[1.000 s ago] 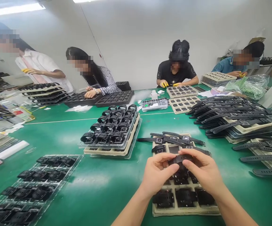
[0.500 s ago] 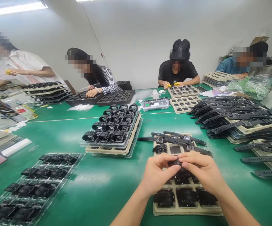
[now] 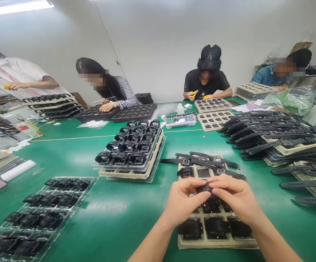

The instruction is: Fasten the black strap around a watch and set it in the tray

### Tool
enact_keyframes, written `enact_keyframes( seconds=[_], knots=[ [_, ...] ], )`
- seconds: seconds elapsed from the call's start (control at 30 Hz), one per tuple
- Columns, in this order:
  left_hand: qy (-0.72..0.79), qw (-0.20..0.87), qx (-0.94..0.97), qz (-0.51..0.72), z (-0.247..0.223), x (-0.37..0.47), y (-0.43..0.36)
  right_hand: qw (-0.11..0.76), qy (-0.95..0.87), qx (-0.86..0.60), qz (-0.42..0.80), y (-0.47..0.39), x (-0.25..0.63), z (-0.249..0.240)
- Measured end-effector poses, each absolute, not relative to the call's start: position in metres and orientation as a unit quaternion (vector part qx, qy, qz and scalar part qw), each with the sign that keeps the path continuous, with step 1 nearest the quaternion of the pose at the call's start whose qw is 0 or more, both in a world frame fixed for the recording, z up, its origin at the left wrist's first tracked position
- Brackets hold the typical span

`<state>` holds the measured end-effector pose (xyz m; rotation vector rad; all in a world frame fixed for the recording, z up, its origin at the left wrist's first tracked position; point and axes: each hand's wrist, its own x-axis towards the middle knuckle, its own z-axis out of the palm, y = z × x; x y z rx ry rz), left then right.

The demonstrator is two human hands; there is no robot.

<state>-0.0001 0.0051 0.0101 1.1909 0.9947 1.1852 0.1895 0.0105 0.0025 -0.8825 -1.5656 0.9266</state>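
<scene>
Both hands meet over a beige tray [image 3: 185,244] that carries black watches in its pockets. My left hand [image 3: 184,203] is closed, fingers and thumb pinching the left side of a black smartwatch [image 3: 205,188]. My right hand [image 3: 233,198] grips the same watch from the right, thumb and fingertips close to the other hand's. Most of this watch is hidden behind the fingers. Beyond the hands, watches with straps laid out straight [image 3: 216,160] lie across the tray's far end. In the near row, watches with folded straps [image 3: 217,227] sit in their pockets.
Left of the hands stands a stack of trays with looped watches [image 3: 129,147]. A clear plastic tray of watches [image 3: 38,218] lies at front left. Piled trays with long straps [image 3: 278,134] fill the right. Several people work across the green table [image 3: 109,211].
My hands stay almost still on the watch. Across the table, one co-worker's hand with a yellow tool has lifted slightly, and the person at far left has shifted left.
</scene>
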Motion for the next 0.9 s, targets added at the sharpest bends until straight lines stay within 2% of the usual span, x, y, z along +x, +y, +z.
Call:
enact_keyframes(
  seconds=[0.33, 0.47, 0.77, 0.9],
  knots=[
    [0.413, 0.534, 0.55, 0.492, 0.015, 0.004, 0.002, 0.491, -0.696, -0.383, 0.356, 0.007, 0.184, 0.003],
    [0.38, 0.534, 0.586, 0.477, 0.021, -0.002, 0.003, 0.486, -0.679, -0.399, 0.379, 0.008, 0.186, 0.003],
    [0.314, 0.27, 0.783, 0.465, 0.016, -0.014, 0.013, 0.472, -0.594, -0.378, 0.53, 0.01, 0.189, 0.002],
    [0.277, 0.123, 0.827, 0.473, 0.012, -0.014, 0.013, 0.463, -0.589, -0.379, 0.544, 0.01, 0.188, 0.001]
  ],
)
